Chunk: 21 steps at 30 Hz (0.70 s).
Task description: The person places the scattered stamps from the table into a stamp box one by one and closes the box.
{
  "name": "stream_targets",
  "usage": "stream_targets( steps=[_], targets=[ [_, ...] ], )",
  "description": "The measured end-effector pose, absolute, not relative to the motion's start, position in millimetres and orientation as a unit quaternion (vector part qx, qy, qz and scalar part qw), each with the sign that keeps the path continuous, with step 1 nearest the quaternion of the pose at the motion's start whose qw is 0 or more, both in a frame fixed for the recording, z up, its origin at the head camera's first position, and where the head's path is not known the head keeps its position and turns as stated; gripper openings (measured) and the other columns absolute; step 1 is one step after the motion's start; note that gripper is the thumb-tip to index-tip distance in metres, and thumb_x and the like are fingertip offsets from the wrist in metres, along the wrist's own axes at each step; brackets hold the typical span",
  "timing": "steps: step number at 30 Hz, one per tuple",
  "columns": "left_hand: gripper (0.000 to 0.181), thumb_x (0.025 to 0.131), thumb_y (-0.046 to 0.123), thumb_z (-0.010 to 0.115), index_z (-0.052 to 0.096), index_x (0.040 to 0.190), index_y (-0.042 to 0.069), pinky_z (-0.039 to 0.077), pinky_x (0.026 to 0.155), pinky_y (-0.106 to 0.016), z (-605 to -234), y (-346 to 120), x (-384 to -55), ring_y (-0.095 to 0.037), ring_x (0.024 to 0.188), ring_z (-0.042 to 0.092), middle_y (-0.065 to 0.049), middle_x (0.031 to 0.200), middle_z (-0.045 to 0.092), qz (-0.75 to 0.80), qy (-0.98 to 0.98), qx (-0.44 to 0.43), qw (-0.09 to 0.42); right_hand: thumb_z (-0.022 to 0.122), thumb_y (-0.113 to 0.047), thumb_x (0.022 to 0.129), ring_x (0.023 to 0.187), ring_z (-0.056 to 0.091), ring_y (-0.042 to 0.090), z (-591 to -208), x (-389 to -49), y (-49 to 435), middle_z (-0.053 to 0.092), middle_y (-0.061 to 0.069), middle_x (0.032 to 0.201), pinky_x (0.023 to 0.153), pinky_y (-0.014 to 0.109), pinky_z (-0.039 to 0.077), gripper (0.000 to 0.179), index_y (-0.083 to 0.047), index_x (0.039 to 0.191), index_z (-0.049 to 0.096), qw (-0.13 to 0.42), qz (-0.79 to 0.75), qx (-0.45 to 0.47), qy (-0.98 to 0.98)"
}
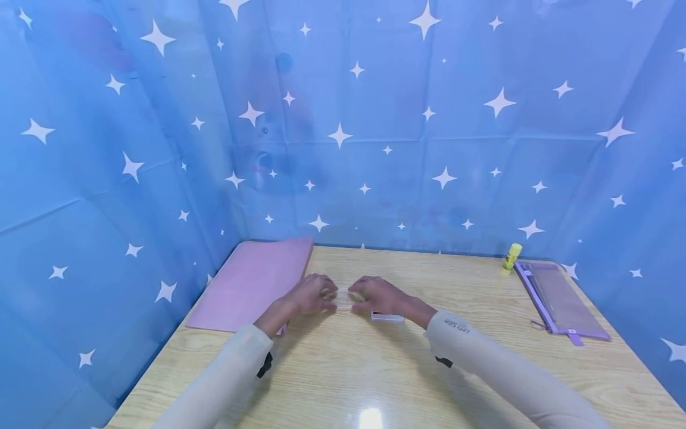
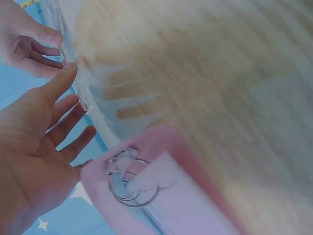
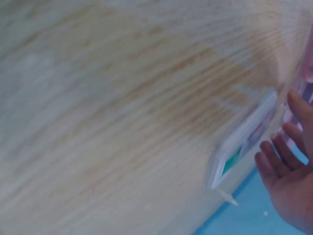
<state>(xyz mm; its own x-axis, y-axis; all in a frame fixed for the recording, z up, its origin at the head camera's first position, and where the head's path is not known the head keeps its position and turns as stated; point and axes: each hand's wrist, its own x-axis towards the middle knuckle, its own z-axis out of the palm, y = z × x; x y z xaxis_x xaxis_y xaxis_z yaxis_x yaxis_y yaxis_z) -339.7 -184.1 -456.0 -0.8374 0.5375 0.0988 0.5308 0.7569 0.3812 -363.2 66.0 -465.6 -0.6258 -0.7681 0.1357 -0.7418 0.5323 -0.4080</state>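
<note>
A clear, flat plastic piece [image 1: 344,298] spans the space between the two hands, above the table; its exact kind is hard to make out. My left hand [image 1: 315,294] pinches one end, and my right hand [image 1: 377,296] pinches the other. In the left wrist view, my left thumb lies along the edge of the clear plastic piece [image 2: 84,95], with the fingers on its other side. Just beside the right hand lies a small white flat case [image 3: 242,139] with green and red parts, apart from the fingers.
To the left lies a pink ring binder [image 1: 257,280], its metal rings [image 2: 132,183] showing in the left wrist view. A yellow glue stick [image 1: 513,256] stands at the back right, near a purple zip pouch [image 1: 568,298]. A blue starry curtain [image 1: 386,119] surrounds the wooden table [image 1: 332,375].
</note>
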Motion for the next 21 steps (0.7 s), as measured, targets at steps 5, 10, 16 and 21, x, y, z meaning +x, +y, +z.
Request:
stream_targets(
  steps=[5,10,16,21],
  targets=[
    [0.047,0.09,0.031,0.083,0.072,0.128,0.007,0.044,0.114,-0.049,-450,-175,-345,-0.033,0.129,0.059,-0.013,0.135,0.067,0.18,0.939,0.291,-0.002,0.076,-0.024,0.097,0.127,0.06,0.038,-458,-364,78,0.064,0.019,0.136,0.105,0.053,0.051,0.047,0.001,0.135,0.066,0.031,-0.221,-0.411,0.884],
    [0.047,0.09,0.034,0.082,0.072,0.128,0.008,0.045,0.113,-0.048,-444,-163,-346,-0.033,0.13,0.059,-0.012,0.136,0.067,0.167,0.94,0.299,-0.004,0.075,-0.025,0.098,0.127,0.061,0.038,-454,-363,90,0.065,0.02,0.135,0.105,0.053,0.051,0.046,0.002,0.135,0.066,0.016,-0.208,-0.419,0.884],
    [0.045,0.092,0.031,0.081,0.073,0.127,0.006,0.046,0.112,-0.049,-438,-151,-344,-0.033,0.128,0.06,-0.013,0.134,0.068,0.164,0.936,0.312,-0.004,0.075,-0.026,0.098,0.127,0.061,0.038,-450,-359,103,0.065,0.019,0.135,0.105,0.055,0.051,0.046,0.001,0.135,0.066,0.014,-0.205,-0.417,0.885],
    [0.044,0.092,0.031,0.081,0.073,0.127,0.004,0.045,0.113,-0.049,-434,-143,-343,-0.033,0.129,0.061,-0.013,0.134,0.068,0.163,0.932,0.322,-0.002,0.075,-0.022,0.098,0.128,0.06,0.038,-446,-356,111,0.065,0.019,0.136,0.106,0.055,0.05,0.045,0.002,0.135,0.066,0.014,-0.204,-0.413,0.887]
  ],
)
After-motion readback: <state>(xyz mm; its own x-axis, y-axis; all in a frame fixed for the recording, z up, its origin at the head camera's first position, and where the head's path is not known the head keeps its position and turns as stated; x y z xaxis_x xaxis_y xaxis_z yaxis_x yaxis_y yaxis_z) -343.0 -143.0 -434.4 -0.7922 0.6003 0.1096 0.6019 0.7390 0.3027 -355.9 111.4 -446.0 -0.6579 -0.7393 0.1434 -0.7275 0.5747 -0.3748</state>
